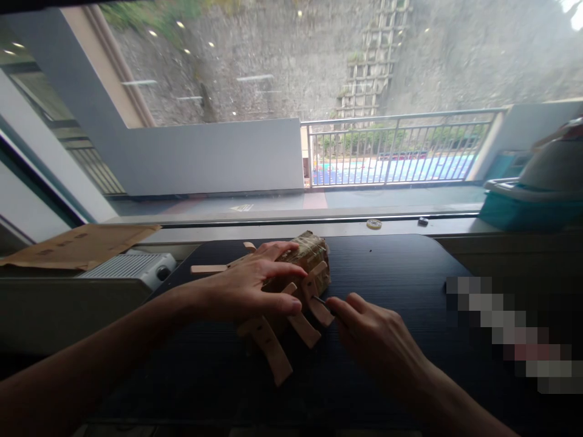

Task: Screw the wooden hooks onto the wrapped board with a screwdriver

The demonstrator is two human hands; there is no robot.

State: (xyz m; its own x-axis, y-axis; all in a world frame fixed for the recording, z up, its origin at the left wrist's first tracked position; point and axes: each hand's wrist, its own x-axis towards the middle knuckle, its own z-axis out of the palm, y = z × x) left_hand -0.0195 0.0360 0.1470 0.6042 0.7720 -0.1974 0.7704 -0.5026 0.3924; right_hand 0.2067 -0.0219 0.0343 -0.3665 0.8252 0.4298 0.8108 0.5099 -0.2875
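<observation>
On the dark table lies a brownish block (314, 249) wrapped in shiny clear material. Flat pale tan strips stick out from its sides, and the nearer ones have small dark holes or slots. My left hand (255, 279) rests across the block, fingers spread and thumb stretched along the near side. In my right hand (368, 328), closed, is a thin dark rod-like tool (320, 300). Its tip meets the right-hand strip (319, 306) beside a hole; whether it goes in, I cannot tell. The tool's rear part is hidden in my fingers.
The black table (387, 267) has rounded far corners and stands against a window sill. A roll of tape (374, 224) and a small dark item (422, 221) sit there. A teal bin (514, 203) is at right. Brown paper (82, 243) covers part of a white radiator-like unit (132, 270) at left.
</observation>
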